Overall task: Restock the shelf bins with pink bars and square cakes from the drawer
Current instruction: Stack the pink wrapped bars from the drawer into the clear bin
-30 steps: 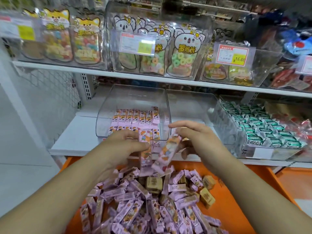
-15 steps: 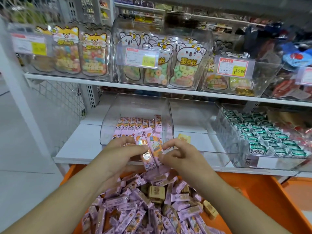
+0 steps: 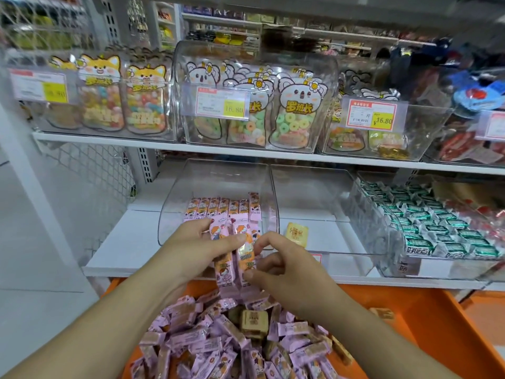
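Single head view, looks forward and down from above the orange drawer [image 3: 426,324] toward the shelf bins [image 3: 218,187]. Close range, forearms enter from bottom edge. Wide-angle, edges bend.

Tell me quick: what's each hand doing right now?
Left hand: grips a bunch of pink bars, thumb across the front.
Right hand: fingers curled, pinching the same bars from the right side.

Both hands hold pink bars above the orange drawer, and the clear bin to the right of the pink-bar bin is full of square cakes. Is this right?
Not quite. In the head view the right-hand bin holds only one square cake. The rest stands: the left hand and right hand hold pink bars above the orange drawer.
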The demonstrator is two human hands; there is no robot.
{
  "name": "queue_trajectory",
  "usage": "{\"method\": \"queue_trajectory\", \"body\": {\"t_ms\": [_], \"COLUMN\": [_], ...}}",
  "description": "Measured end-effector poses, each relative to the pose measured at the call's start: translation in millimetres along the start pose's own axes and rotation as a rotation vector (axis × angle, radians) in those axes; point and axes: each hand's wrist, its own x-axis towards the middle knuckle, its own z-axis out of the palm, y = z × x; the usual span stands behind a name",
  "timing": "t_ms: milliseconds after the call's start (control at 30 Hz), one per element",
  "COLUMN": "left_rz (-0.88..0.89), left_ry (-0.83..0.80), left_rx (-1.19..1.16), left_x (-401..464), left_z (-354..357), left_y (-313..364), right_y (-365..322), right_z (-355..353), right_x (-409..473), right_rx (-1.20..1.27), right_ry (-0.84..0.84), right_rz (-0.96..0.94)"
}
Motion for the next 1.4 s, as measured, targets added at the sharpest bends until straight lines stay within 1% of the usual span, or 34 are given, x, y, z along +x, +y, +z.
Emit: {"method": "queue_trajectory", "body": {"t_ms": [100,133,200,267,367,500,667,767,800,900,933,1000,1100,1167,1233,1267,1400], "left_rz": [0.013,0.015,0.014,0.018,0.019,0.018,-0.005,0.032,0.044,0.078,0.085,0.128,0.250,0.219,0.149,0.147,0.213], "left_ry": [0.006,0.001,-0.015,-0.006,0.022,0.008,0.009,0.035,0.049,0.151,0.176,0.168,0.110,0.011,-0.084,-0.105,-0.073], "left_rx": [0.060,0.065,0.058,0.082,0.133,0.285,0.409,0.608,0.701,1.090,1.152,1.118,1.010,1.020,1.099,1.140,1.155], "left_x": [12,19,37,56,92,144,197,211,212,210,208,199,182,168,157,155,152], "left_z": [-1,-2,-4,-3,1,8,14,16,17,13,11,5,-6,-16,-23,-26,-27], "left_y": [6,8,16,24,31,14,-18,-31,-35,-42,-44,-44,-42,-39,-38,-39,-40], "right_y": [0,1,7,12,21,31,42,46,46,45,45,44,43,42,41,41,39], "right_z": [-5,-10,-22,-34,-42,-40,-38,-36,-36,-36,-35,-35,-34,-33,-33,-33,-33], "right_x": [8,13,24,37,50,60,67,69,69,68,68,67,66,64,62,62,61], "right_rx": [-0.019,-0.052,-0.143,-0.177,-0.211,-0.252,-0.286,-0.288,-0.282,-0.263,-0.259,-0.262,-0.271,-0.276,-0.281,-0.281,-0.278], "right_ry": [-0.005,0.023,0.140,0.266,0.344,0.342,0.340,0.339,0.340,0.338,0.337,0.338,0.335,0.333,0.333,0.332,0.324], "right_rz": [-0.038,-0.062,-0.097,-0.095,-0.060,-0.031,-0.040,-0.050,-0.050,-0.041,-0.040,-0.042,-0.040,-0.039,-0.041,-0.041,-0.033]}}
